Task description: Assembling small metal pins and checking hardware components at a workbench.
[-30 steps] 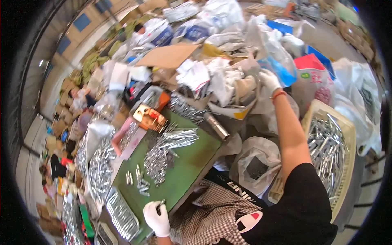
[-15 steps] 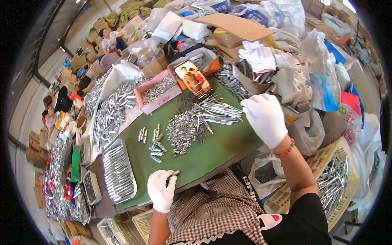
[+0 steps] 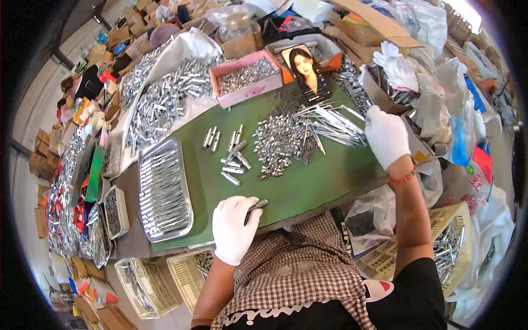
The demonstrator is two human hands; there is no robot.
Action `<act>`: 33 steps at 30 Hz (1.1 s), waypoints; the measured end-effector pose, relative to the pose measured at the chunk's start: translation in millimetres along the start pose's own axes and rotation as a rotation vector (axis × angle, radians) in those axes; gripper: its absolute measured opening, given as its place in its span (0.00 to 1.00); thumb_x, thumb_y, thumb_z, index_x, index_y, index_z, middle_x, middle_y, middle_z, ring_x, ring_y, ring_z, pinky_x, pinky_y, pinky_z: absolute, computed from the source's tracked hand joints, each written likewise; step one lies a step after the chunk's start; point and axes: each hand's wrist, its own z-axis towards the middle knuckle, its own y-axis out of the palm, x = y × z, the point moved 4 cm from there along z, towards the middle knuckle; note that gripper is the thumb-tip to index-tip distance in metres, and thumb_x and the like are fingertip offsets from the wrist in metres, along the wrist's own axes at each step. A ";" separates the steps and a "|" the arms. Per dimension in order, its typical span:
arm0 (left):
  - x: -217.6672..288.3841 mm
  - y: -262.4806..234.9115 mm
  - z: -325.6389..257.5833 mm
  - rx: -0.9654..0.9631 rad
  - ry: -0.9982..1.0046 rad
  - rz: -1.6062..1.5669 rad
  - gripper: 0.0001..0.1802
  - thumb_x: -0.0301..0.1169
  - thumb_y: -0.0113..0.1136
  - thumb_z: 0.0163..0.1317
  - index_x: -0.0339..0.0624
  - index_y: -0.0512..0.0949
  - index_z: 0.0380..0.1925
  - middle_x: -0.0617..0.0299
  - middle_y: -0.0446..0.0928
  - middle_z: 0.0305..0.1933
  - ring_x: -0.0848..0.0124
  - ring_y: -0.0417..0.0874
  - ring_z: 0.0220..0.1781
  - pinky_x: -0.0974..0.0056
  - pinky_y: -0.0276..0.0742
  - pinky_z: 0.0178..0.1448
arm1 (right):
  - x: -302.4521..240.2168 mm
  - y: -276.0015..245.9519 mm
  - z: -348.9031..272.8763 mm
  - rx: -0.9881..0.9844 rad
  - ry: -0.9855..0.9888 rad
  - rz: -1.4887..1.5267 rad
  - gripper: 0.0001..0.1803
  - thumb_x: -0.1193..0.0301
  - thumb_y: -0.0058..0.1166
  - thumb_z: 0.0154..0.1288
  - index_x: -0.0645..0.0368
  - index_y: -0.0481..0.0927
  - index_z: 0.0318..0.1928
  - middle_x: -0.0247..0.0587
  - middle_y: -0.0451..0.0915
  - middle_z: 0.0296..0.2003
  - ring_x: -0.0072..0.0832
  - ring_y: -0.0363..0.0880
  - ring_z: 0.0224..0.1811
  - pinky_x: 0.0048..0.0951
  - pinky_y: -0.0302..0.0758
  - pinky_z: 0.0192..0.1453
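Observation:
My left hand [image 3: 235, 226], in a white glove, is closed round a short grey metal tube [image 3: 258, 205] at the near edge of the green tabletop [image 3: 308, 190]. White-gloved too, my right hand [image 3: 388, 136] is closed at the right end of a pile of thin silver rods [image 3: 336, 125]. One thin metal rod [image 3: 353, 113] runs up to its fingertips. Left of the rods lies a heap of small metal fittings [image 3: 272, 144]. Several short silver tubes [image 3: 235, 158] lie loose farther left. A metal tray [image 3: 191, 206] holds rows of assembled metal pieces.
A phone [image 3: 306, 74] with a lit screen leans behind the rods. Beside it stands a pink box [image 3: 220, 94] of small parts. Silver tubes heap on a white sheet [image 3: 192, 113] at far left. Yellow crates [image 3: 379, 258] and plastic bags [image 3: 377, 212] flank me; a person [image 3: 171, 11] sits far back.
The view has shifted, so the table appears lower and farther right. A different picture shows on the phone. A thin rod now stands apart from the pile at my right fingertips.

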 end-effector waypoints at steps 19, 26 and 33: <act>21.2 27.2 13.1 -0.084 -0.029 -0.099 0.16 0.31 0.72 0.53 0.45 0.84 0.44 0.56 0.82 0.43 0.53 0.82 0.47 0.51 0.76 0.54 | -115.9 -25.4 -85.0 -0.005 -0.532 0.620 0.13 0.74 0.68 0.53 0.47 0.87 0.41 0.35 0.82 0.39 0.40 0.81 0.47 0.41 0.76 0.55; 22.0 30.2 11.9 -0.065 -0.025 -0.126 0.14 0.31 0.72 0.54 0.46 0.84 0.41 0.56 0.82 0.43 0.52 0.82 0.47 0.50 0.76 0.54 | -117.5 -15.3 -104.9 -0.143 -0.548 0.428 0.15 0.78 0.60 0.59 0.47 0.84 0.45 0.34 0.81 0.39 0.39 0.79 0.44 0.41 0.74 0.50; 21.6 31.4 11.7 -0.071 -0.032 -0.119 0.14 0.29 0.71 0.53 0.45 0.84 0.41 0.56 0.82 0.44 0.51 0.82 0.48 0.50 0.76 0.54 | -119.1 -7.6 -107.0 -0.005 -0.504 0.579 0.14 0.78 0.63 0.57 0.50 0.82 0.44 0.33 0.81 0.40 0.39 0.79 0.47 0.40 0.73 0.54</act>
